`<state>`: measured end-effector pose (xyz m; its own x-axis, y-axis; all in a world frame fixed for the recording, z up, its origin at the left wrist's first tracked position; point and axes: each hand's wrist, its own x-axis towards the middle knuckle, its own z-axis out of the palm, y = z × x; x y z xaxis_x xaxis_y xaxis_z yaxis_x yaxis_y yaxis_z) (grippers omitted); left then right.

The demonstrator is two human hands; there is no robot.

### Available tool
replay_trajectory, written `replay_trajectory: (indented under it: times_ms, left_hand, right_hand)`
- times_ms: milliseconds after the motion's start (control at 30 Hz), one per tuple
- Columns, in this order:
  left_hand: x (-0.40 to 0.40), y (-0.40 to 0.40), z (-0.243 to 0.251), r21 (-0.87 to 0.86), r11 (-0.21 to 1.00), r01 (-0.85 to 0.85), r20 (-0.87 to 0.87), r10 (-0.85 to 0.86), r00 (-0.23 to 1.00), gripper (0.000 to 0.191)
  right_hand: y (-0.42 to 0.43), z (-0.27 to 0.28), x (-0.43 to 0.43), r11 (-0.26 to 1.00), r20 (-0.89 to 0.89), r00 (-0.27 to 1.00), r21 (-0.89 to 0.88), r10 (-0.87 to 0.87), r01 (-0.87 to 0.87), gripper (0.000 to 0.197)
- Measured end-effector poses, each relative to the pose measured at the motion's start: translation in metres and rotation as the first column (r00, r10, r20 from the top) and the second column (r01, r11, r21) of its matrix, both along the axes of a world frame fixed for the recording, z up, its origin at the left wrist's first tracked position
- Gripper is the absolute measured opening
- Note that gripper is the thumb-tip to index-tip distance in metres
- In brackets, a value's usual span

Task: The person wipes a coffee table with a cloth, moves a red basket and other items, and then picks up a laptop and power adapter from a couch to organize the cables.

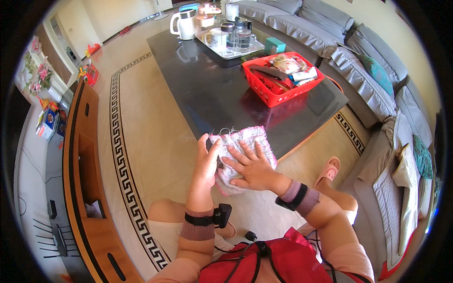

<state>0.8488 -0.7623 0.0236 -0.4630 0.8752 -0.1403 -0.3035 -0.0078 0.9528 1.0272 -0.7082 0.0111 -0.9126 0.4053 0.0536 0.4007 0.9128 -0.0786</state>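
Observation:
A white and grey cloth with a pink stitched edge (262,136) lies over the near edge of the dark tabletop (198,102), its lower part hanging down. Flat on top of the cloth rests my right hand (251,169), fingers spread. My left hand (207,162) is upright at the cloth's left side, thumb and fingers at its edge; whether it pinches the cloth is hard to tell. A red plastic basket (270,100) holding packets and other small items stands beyond my hands to the right.
Farther back, a tray (230,55) holds glass mugs and cups, with a white jug (185,26) to its left and a teal box (275,46) to its right. A grey sofa (357,85) lines the right side; a wooden cabinet (88,141) runs along the left.

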Motion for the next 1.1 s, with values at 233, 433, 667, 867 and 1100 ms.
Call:
replay_trajectory:
  times_ms: [233,433,667,867,1100]
  left_hand:
    - [-0.006,0.005,0.012,0.070,0.988,-0.137,0.139,0.127,0.982,0.062]
    - [-0.019,0.015,0.021,0.073,0.990,-0.120,0.122,0.110,0.986,0.067]
    - [-0.015,0.000,0.034,-0.010,0.995,-0.096,0.117,0.096,0.988,0.064]
    - [0.014,-0.024,0.047,-0.090,0.972,-0.216,0.030,0.219,0.975,0.058]
    - [0.052,-0.034,0.051,0.082,0.944,-0.318,0.015,0.318,0.948,0.057]
  right_hand:
    - [0.035,0.026,-0.009,0.974,0.215,0.958,-0.162,0.192,-0.159,0.086]
    - [0.103,0.028,-0.095,0.967,0.246,0.936,-0.089,0.252,-0.237,0.091]
    - [0.236,0.027,-0.185,0.974,0.309,0.935,-0.086,-0.173,0.209,0.095]
    - [0.231,0.010,-0.172,0.847,0.066,0.845,0.072,-0.531,0.527,0.095]
    - [0.095,0.016,-0.128,0.986,0.216,0.966,-0.110,0.145,-0.123,0.095]
